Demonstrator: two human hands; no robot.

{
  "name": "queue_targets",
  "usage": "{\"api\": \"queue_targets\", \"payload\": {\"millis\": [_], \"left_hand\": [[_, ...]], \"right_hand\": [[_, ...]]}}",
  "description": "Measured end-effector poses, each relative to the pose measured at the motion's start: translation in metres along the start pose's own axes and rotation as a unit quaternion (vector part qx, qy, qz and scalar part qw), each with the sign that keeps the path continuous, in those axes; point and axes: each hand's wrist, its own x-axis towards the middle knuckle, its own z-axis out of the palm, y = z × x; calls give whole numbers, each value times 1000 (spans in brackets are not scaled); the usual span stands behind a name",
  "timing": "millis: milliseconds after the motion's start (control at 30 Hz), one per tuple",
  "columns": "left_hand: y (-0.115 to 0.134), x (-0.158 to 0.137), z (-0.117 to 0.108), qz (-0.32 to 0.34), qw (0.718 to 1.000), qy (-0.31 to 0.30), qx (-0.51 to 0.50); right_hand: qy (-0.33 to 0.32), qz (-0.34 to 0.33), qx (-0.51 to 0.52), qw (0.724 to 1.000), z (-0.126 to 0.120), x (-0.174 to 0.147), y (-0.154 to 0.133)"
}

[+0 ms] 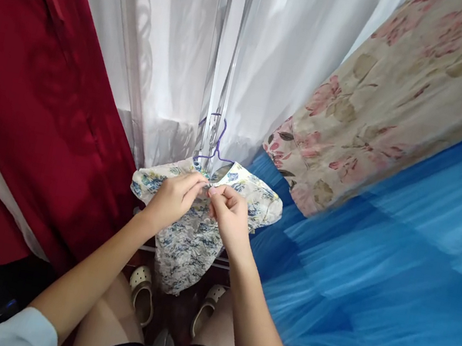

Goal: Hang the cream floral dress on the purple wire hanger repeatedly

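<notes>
A white garment with blue and yellow flowers (188, 249) hangs in front of me on a purple hanger (218, 150). My left hand (175, 196) pinches the neckline edge at the front, thumb and fingers pressed together. Close beside it on the right, my right hand (228, 211) also pinches the neckline edge, its fingers curled. The fingertips of both hands nearly meet at the middle of the collar. Whatever small part lies between them is too small to make out. The short sleeves spread out to either side of my hands.
White curtains (166, 54) hang behind, with a metal stand (237, 37) before them. Red cloth (50, 81) hangs at left, a flowered beige cloth (358, 112) and blue tulle (364, 280) at right. Beige clogs (142, 294) stand on the floor below.
</notes>
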Motion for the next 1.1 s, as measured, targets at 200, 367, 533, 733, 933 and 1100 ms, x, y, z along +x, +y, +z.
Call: {"api": "queue_targets", "payload": {"millis": [200,367,533,733,933,1100], "left_hand": [[-6,6,6,-22,992,123,-12],[-50,7,-11,-100,942,302,-109],[-141,-13,-40,-203,860,424,-196],[-174,-88,26,-357,824,351,-264],[-101,-129,100,-380,841,175,-343],[-11,-102,104,-282,862,19,-420]], "right_hand": [[25,-11,-95,995,7,0,13],[2,21,-205,979,-2,-4,31],[-63,67,-172,981,-12,-25,40],[-45,106,-77,990,-25,-46,54],[159,146,-85,973,-95,-101,125],[278,103,-206,933,-104,-139,126]]}}
